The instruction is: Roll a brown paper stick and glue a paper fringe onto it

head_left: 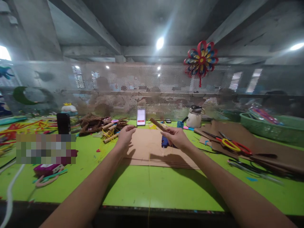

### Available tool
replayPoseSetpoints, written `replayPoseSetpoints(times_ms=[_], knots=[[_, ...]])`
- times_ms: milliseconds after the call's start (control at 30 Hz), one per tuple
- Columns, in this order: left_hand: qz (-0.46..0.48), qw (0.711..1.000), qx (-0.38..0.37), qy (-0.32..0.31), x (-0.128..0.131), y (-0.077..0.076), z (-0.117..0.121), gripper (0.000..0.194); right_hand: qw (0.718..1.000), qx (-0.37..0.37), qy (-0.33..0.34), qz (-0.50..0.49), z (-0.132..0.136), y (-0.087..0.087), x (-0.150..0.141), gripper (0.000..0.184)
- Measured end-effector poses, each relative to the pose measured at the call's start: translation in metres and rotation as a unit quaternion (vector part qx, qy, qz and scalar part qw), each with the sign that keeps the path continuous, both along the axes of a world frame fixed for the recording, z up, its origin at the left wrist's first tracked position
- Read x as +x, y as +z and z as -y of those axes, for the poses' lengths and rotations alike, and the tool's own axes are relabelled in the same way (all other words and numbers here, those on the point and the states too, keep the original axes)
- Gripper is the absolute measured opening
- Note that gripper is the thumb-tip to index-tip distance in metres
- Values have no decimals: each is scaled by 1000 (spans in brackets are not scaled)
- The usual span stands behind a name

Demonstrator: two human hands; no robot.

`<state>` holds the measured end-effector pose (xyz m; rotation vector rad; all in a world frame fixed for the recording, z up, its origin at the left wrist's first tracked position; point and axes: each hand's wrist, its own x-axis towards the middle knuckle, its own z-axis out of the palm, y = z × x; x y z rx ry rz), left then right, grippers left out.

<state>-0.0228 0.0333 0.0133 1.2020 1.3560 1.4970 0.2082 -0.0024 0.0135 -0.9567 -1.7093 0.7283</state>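
Note:
My right hand (177, 137) is closed on one end of a narrow brown paper roll (158, 124), which tilts up to the left. Just below that hand a blue glue gun (164, 141) points its pale nozzle down over the brown cardboard sheets (142, 152); part of it is hidden by the hand. My left hand (125, 137) hovers over the left edge of the cardboard, fingers bent and apart, with nothing visible in them. A thin yellow strand (149, 177) runs down across the cardboard and the green table's front.
Left of the cardboard lie brown rolls with yellow string (110, 136). A lit phone (141, 116) stands behind. Scissors (229, 144) rest on brown paper (256, 142) at right, near a green basket (273, 128). A white jug (194, 117) stands behind; a white cable (11, 193) crosses the left.

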Motion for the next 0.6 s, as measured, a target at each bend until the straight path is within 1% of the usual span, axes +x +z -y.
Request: replayPoseSetpoints(times_ms=[67,100,133,167,200,233,267,300,367,433,500,600], knots=[[18,997,63,-42,5,5,5,23,997,32,-8,64,2,3,3,26],[34,992,91,-80,8,7,9,26,995,42,-10,90,3,5,5,26],[57,983,109,-134,11,10,13,28,993,48,-12,110,3,7,7,26],[85,970,110,-200,15,12,17,32,991,51,-12,123,3,8,9,26],[111,952,99,-266,18,13,22,36,990,52,-11,131,2,9,11,27],[125,935,71,-325,21,13,26,38,989,55,-11,135,1,10,12,27],[127,921,42,-367,24,13,29,38,989,60,-12,138,0,11,14,28],[122,910,14,-396,25,12,31,37,988,65,-13,140,-2,11,16,28],[96,903,-33,-417,26,8,31,32,987,72,-19,140,-4,14,22,28],[72,911,-52,-403,24,4,28,23,988,70,-26,135,-5,17,29,27],[66,922,-52,-378,20,2,23,15,989,58,-28,132,-8,19,38,28],[120,935,-22,-333,12,5,17,27,990,25,-11,140,-13,20,52,29]])
